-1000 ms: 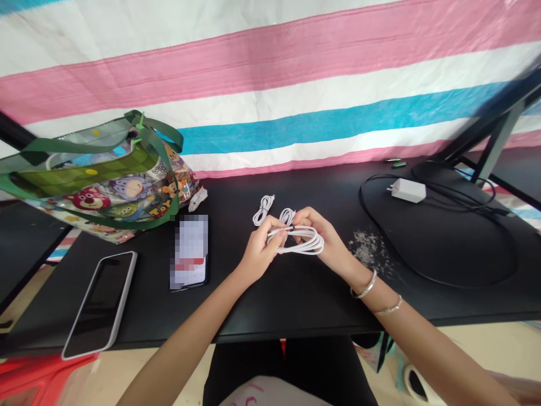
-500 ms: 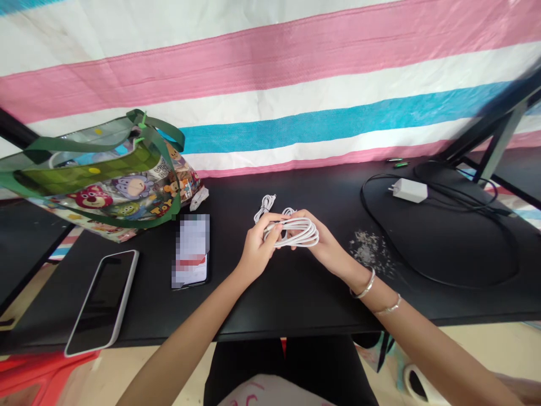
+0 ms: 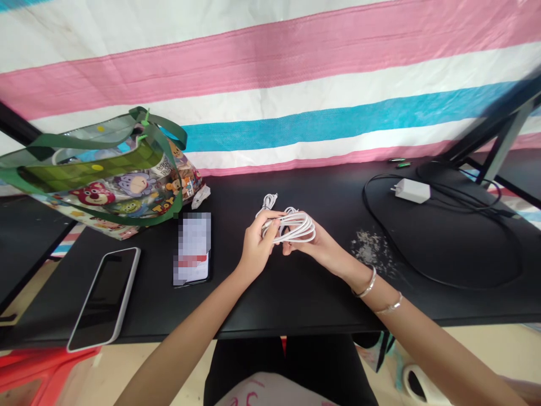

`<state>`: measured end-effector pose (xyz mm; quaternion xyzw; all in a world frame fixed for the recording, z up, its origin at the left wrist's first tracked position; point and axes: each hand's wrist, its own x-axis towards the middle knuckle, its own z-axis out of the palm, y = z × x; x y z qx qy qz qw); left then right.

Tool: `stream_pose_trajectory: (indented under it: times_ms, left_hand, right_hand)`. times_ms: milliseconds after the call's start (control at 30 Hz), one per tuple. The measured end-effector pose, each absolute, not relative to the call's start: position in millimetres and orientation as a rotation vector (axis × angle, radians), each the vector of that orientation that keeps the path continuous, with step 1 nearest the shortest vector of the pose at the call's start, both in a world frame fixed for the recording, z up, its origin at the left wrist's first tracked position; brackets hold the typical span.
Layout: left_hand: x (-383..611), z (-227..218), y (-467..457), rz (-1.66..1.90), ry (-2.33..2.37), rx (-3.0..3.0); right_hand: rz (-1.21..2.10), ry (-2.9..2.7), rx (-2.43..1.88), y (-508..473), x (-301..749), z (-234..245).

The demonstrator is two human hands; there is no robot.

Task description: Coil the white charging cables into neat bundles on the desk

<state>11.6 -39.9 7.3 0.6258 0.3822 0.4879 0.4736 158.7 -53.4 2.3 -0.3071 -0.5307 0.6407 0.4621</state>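
A coiled white cable [image 3: 301, 226] is held above the black table by both hands. My left hand [image 3: 258, 241] pinches the left end of the loops, thumb on top. My right hand [image 3: 319, 243] is closed around the coil from behind and the right; the loops hide part of its fingers. Just behind my hands, a second bundled white cable [image 3: 269, 201] lies on the table, partly covered by my left hand.
To the left are a phone with a lit screen [image 3: 193, 248], a dark-screened phone in a white case [image 3: 105, 299] and a cartoon-print bag [image 3: 127, 189]. On the right lie a white charger [image 3: 412, 190], a black cord [image 3: 386, 239] and grey crumbs [image 3: 372, 248]. A striped sheet [image 3: 270, 67] hangs behind.
The coil has tilted and shifted slightly left in my hands. My right hand's fingers have moved a little below the loops. The view has shifted slightly.
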Motion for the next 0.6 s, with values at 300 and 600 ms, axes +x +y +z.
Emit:
stream_pose_trajectory:
  times_ms: [300,600]
  left_hand:
    - [10.3,7.6,-40.1,1.166,0.986,1.542]
    - [8.2,9.6,-41.7,1.251,1.114,1.665]
  right_hand:
    - [1.568,-1.299,-0.745,-54.3,155.3,2.0]
    - [1.703,-1.173,-0.72,-56.8,157.0,3.5]
